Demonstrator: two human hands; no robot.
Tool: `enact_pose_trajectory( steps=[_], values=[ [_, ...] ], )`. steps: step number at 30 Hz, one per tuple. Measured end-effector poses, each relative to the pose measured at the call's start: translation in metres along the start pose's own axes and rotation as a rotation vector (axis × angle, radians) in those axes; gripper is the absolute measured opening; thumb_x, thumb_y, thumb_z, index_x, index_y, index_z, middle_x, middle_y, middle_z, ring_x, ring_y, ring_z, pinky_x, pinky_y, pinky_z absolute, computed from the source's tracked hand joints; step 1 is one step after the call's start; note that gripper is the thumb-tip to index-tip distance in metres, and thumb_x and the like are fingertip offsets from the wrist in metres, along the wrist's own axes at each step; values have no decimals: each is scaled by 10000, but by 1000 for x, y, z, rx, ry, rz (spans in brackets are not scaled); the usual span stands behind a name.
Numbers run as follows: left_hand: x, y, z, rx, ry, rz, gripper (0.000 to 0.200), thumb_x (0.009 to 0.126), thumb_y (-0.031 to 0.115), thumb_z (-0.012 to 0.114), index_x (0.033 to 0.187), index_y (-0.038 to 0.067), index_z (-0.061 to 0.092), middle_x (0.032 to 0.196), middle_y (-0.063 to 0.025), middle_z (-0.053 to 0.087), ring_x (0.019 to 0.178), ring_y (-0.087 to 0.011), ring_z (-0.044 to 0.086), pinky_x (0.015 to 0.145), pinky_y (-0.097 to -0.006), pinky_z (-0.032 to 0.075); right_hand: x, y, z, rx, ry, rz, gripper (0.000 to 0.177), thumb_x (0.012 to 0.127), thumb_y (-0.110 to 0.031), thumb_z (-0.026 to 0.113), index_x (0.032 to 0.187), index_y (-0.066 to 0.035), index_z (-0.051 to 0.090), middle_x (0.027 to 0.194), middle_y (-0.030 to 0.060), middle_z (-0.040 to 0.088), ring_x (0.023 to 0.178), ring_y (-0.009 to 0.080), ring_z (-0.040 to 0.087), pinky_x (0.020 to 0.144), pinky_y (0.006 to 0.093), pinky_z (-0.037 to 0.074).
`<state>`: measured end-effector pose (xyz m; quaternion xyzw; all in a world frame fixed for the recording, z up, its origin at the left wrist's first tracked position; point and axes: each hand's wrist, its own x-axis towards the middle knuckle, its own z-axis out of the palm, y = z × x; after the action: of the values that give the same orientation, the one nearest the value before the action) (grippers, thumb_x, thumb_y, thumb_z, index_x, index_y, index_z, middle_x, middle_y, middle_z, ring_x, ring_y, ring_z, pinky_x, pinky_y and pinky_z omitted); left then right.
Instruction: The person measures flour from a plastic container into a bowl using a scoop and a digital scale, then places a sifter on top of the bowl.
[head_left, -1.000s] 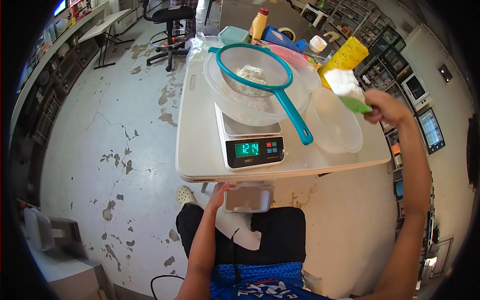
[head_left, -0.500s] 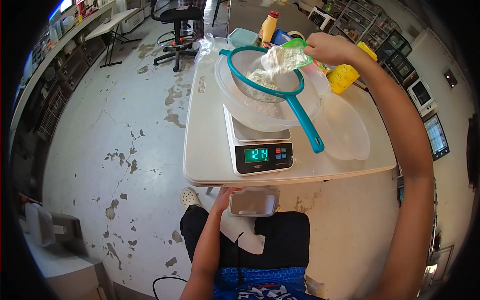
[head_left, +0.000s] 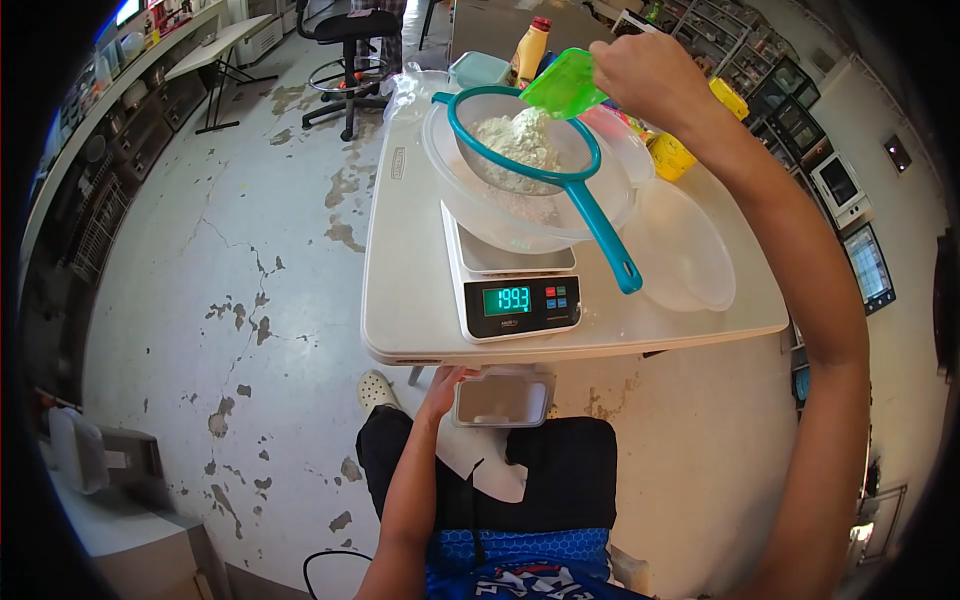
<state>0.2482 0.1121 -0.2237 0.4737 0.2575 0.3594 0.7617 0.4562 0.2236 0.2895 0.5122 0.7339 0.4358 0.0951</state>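
Observation:
My right hand (head_left: 650, 78) is closed on a green scoop (head_left: 566, 86), tipped over a teal-rimmed strainer (head_left: 452, 118). A heap of white flour (head_left: 522, 142) lies in the mesh. The strainer rests across a large translucent bowl (head_left: 440, 172), with powder showing under the mesh. That bowl stands on a digital kitchen scale (head_left: 520, 308), whose lit display seems to read 199.3. Below the table's front edge, my left hand (head_left: 442, 392) grips the left side of a clear plastic container (head_left: 546, 402) that has pale contents. Some of its fingers are hidden.
On the white table (head_left: 405, 270), a translucent lid or shallow bowl (head_left: 690, 250) lies to the right. At the back are a yellow bottle with a red cap (head_left: 532, 48), a pale lidded tub (head_left: 478, 70) and a yellow package (head_left: 672, 156). A wheeled stool (head_left: 348, 75) stands beyond.
Flour has fallen from the green scoop into the strainer, where the heap is larger. The scoop has turned over and looks emptied. The scale's reading has risen from about 121 to about 199.

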Motion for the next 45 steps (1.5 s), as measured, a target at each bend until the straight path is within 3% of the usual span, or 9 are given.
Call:
enact_pose_trajectory(
  steps=[8, 11, 13, 19, 25, 27, 33, 40, 45],
  values=[
    [-2, 11, 3, 120, 9, 3, 506, 950, 407, 386, 1226, 1, 510, 1153, -139, 590, 993, -241, 619, 809, -344, 426, -54, 59, 42, 467, -86, 293, 271, 809, -229, 470, 776, -5, 619, 678, 191, 599, 579, 337, 590, 568, 437, 461],
    [-3, 15, 6, 66, 6, -14, 514, 935, 424, 423, 1227, 11, 512, 1167, -115, 586, 978, -222, 610, 791, -335, 415, -85, 74, 36, 854, -315, 458, 272, 831, -227, 453, 683, -18, 546, 568, 110, 506, 446, 213, 463, 460, 369, 378],
    [-3, 18, 8, 21, 20, -17, 517, 921, 436, 460, 1221, 19, 521, 1156, -91, 596, 961, -203, 601, 772, -328, 404, -108, 78, 18, 1315, -525, 788, 322, 898, -278, 453, 621, -119, 413, 549, -76, 337, 442, 37, 297, 407, 233, 234],
    [-4, 16, 6, 39, 25, -25, 533, 924, 450, 455, 1218, 9, 516, 1147, -95, 598, 959, -205, 608, 767, -324, 404, -209, 76, -30, 1490, -407, 1039, 270, 909, -274, 494, 697, -119, 431, 553, -68, 337, 432, 40, 297, 394, 218, 222],
    [-5, 17, 7, 51, 40, -21, 544, 929, 457, 447, 1223, 3, 507, 1148, -103, 595, 957, -211, 612, 770, -315, 401, -321, 26, -64, 1312, -524, 1275, 231, 883, -275, 547, 763, -83, 505, 599, -29, 413, 468, 55, 360, 412, 215, 271],
    [-3, 13, 4, 128, -14, -56, 599, 944, 467, 360, 1335, 16, 410, 1300, -133, 496, 993, -241, 621, 827, -349, 422, -349, -5, -61, 1351, -663, 1334, 229, 894, -237, 545, 757, -53, 545, 598, -28, 432, 483, 51, 380, 433, 205, 300],
    [-6, 13, 7, 67, 29, 3, 515, 944, 432, 432, 1203, -5, 518, 1143, -121, 592, 955, -217, 612, 789, -331, 410, -403, -111, 11, 1853, -1050, 1251, 229, 889, -173, 505, 700, -49, 543, 598, -37, 432, 487, 42, 337, 439, 201, 275],
    [-6, 4, 1, 180, -4, -16, 561, 950, 432, 367, 1272, -18, 456, 1185, -157, 579, 968, -234, 611, 845, -345, 422, -413, -221, 87, 1858, -1154, 1071, 284, 892, -209, 485, 688, -20, 544, 587, -16, 458, 499, 81, 419, 472, 233, 368],
    [-8, -9, -6, 191, 40, 36, 406, 927, 308, 396, 1017, -26, 609, 1059, -122, 646, 981, -233, 582, 887, -346, 394, -403, -297, 131, 1758, -1223, 832, 321, 850, -220, 460, 732, 55, 573, 617, 105, 562, 560, 182, 550, 548, 334, 447]
  ],
)
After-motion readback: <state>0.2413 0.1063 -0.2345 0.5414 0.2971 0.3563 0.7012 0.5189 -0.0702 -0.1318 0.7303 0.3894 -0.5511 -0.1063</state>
